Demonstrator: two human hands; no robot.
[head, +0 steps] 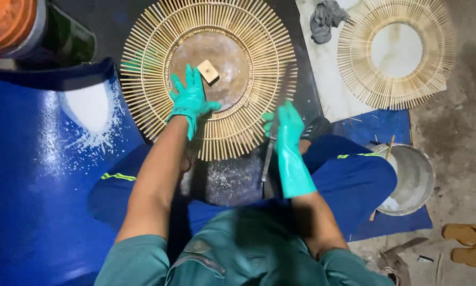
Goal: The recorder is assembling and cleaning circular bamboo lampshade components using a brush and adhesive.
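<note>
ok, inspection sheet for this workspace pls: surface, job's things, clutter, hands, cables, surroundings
surface: dark board dusted with pale powder, on the floor between the person's legs.
job's things: round sunburst stick frame; small wooden block on its centre disc.
clutter: grey rag; metal bowl.
hands: left hand, gloved, flat on the frame; right hand, gloved, gripping a thin blade-like tool.
cables: nothing seen.
surroundings: second stick frame on a white slab; blue drum; sandals.

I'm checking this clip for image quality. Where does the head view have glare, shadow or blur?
Head view: glare streaks the blue barrel; the lap below the sunburst frame is in deep shadow; the thin tool in the right hand looks motion-blurred; the left hand is sharp.
</note>
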